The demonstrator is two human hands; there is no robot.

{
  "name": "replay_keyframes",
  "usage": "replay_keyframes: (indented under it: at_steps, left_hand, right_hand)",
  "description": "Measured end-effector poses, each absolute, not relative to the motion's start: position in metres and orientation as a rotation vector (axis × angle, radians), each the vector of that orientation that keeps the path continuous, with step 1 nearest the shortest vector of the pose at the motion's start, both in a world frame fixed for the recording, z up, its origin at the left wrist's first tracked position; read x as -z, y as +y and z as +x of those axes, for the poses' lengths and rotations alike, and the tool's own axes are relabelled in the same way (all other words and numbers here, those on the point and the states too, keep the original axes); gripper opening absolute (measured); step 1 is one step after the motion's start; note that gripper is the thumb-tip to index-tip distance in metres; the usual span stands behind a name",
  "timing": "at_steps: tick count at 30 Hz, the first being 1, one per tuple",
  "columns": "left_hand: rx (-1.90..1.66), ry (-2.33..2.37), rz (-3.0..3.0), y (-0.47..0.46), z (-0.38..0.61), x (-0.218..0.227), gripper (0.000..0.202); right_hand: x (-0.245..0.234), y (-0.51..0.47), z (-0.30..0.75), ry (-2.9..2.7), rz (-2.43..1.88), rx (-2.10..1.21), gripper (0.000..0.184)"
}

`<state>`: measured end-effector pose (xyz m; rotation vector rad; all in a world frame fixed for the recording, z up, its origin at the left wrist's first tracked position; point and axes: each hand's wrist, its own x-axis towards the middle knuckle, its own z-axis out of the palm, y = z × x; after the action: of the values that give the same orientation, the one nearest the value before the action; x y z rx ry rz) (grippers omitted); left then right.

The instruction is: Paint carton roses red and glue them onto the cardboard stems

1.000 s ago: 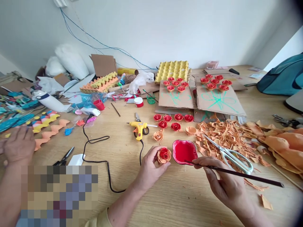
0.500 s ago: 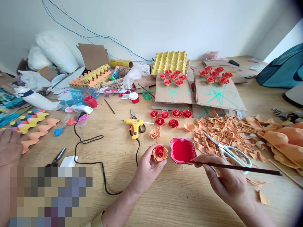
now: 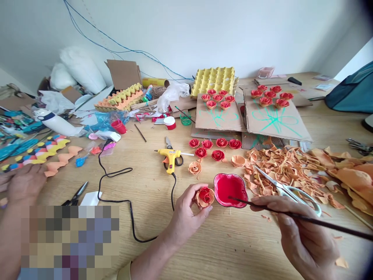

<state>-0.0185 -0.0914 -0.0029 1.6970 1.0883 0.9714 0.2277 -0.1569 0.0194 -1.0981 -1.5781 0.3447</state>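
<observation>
Between the thumb and fingers of my left hand (image 3: pixel 190 214) is a paper flower (image 3: pixel 204 196), red at its centre and orange on its outer petals. My right hand (image 3: pixel 303 233) grips a dark-handled paintbrush (image 3: pixel 279 210), its tip down in the red paint of a small dish (image 3: pixel 230 189). The dish stands on the table just right of the flower. Behind it lie an unpainted orange flower (image 3: pixel 195 168), an orange paper cup shape (image 3: pixel 238 160) and several red roses (image 3: pixel 218 155).
A yellow glue gun (image 3: pixel 171 158) rests over scissors, its black cord trailing left. Orange scraps (image 3: pixel 279 167) and pale-handled scissors (image 3: pixel 287 188) lie right. Cardboard sheets (image 3: pixel 276 120) carry red flowers at the back. At left, a co-worker's hand (image 3: pixel 27 182) is near an orange strip.
The brush tip has moved from the dish's near rim into the paint. My right hand has shifted right and nearer. The whole view has shifted slightly; the flower stays in my left hand.
</observation>
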Motion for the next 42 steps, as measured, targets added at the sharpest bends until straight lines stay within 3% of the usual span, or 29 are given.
replay_keyframes:
  at_steps: [3, 16, 33, 42]
  left_hand:
    - [-0.948, 1.078, 1.692, -0.093, -0.017, 0.002, 0.041]
    - [-0.874, 1.017, 1.739, -0.099, -0.013, -0.004, 0.037]
    - [-0.871, 1.016, 1.668, -0.102, -0.010, -0.004, 0.033]
    - [-0.893, 1.026, 1.624, -0.101, -0.011, -0.005, 0.036]
  right_hand:
    - [-0.025, -0.159, 0.223, -1.662, -0.961, -0.390, 0.017]
    - [-0.007, -0.164, 0.225, -2.025, -0.879, -0.410, 0.029]
    - [-0.015, -0.164, 0.219, -2.074, -0.869, -0.297, 0.027]
    - [-0.010, -0.167, 0.228, -2.056, -0.835, -0.276, 0.038]
